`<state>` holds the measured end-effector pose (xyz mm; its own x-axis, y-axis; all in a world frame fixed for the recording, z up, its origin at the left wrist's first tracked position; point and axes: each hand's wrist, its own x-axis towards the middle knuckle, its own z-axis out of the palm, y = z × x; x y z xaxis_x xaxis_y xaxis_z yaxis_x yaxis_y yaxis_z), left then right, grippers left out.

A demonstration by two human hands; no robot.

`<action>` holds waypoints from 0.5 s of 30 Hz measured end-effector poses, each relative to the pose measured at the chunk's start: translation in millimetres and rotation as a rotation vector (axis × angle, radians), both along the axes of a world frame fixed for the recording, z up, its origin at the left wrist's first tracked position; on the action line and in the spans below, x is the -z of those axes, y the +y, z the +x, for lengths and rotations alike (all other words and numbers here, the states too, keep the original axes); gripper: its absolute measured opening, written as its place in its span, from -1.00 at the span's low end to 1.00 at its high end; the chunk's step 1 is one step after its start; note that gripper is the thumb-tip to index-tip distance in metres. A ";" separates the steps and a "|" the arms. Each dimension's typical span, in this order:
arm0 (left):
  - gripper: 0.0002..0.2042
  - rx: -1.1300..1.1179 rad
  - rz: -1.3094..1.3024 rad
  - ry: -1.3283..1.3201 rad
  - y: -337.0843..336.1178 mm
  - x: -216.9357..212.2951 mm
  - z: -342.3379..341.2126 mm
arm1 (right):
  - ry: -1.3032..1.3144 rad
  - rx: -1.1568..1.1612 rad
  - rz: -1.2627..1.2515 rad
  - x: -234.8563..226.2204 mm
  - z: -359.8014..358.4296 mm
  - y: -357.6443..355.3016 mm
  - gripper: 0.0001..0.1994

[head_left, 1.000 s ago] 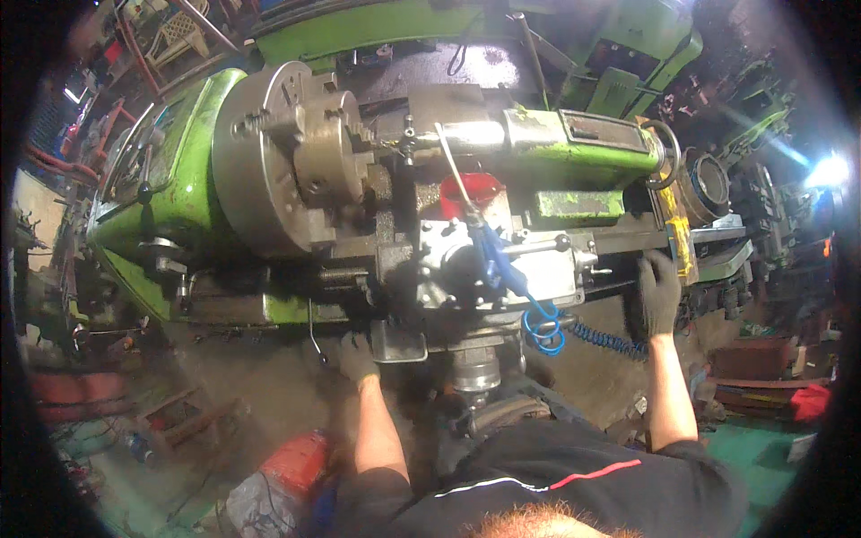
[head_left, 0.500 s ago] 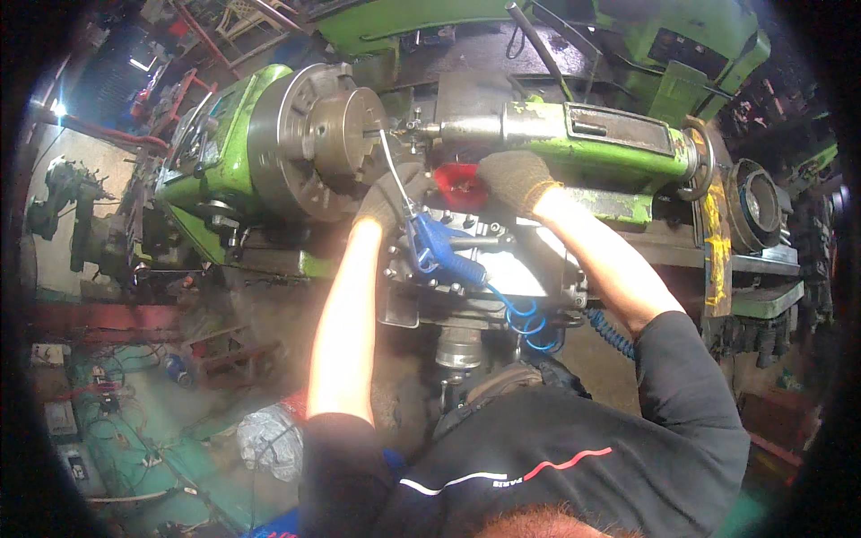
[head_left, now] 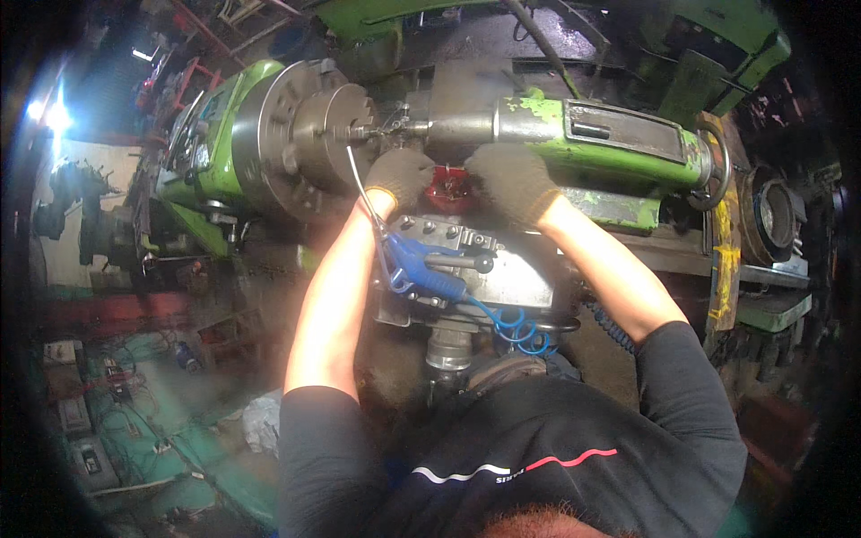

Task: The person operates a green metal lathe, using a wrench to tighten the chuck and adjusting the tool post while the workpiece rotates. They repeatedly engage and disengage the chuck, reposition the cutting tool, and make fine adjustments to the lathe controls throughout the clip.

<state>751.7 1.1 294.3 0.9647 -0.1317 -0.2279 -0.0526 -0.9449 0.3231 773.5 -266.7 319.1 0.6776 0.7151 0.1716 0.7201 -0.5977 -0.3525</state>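
Both of my hands wear dark knitted gloves and reach over a green lathe. My left hand (head_left: 401,177), its fingers curled, is below the gap between the chuck (head_left: 334,130) and the tailstock quill (head_left: 453,127). My right hand (head_left: 513,183) is bent below the tailstock (head_left: 619,134), fingertips pointing inward. A red tray-like piece (head_left: 451,190) shows between the hands, close to both. What the fingers grip, if anything, is hidden. Nearer me, a blue air blow gun (head_left: 420,267) with a long thin nozzle lies on the carriage (head_left: 525,285), held by neither hand.
A coiled blue hose (head_left: 516,330) runs from the blow gun over the carriage's front. The tailstock handwheel (head_left: 715,166) stands at the right, near a yellow-marked upright board (head_left: 725,238). A round metal ring (head_left: 773,218) is farther right. Cables and boxes lie on the green floor at lower left.
My left hand has moved up and right, off the blow gun's nozzle and closer to my right hand. The right hand has shifted slightly left. In the picture, the blow gun sits lower and farther left.
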 end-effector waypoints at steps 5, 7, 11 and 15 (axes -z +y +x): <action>-0.65 0.042 0.048 -0.074 -11.0 -20.0 -14.7 | -0.126 0.009 0.084 1.1 -8.3 -30.6 -0.74; -0.64 0.056 0.058 -0.075 -6.3 -14.6 -15.3 | -0.129 0.009 0.013 -10.5 -13.3 -26.6 -0.77; -0.63 0.057 0.075 -0.100 -1.3 -5.1 -15.7 | -0.124 -0.019 -0.111 -9.9 -12.7 -6.5 -0.82; -0.61 -0.006 -0.021 -0.095 0.2 7.0 -17.8 | 0.003 0.017 -0.330 13.0 -5.2 32.8 -0.82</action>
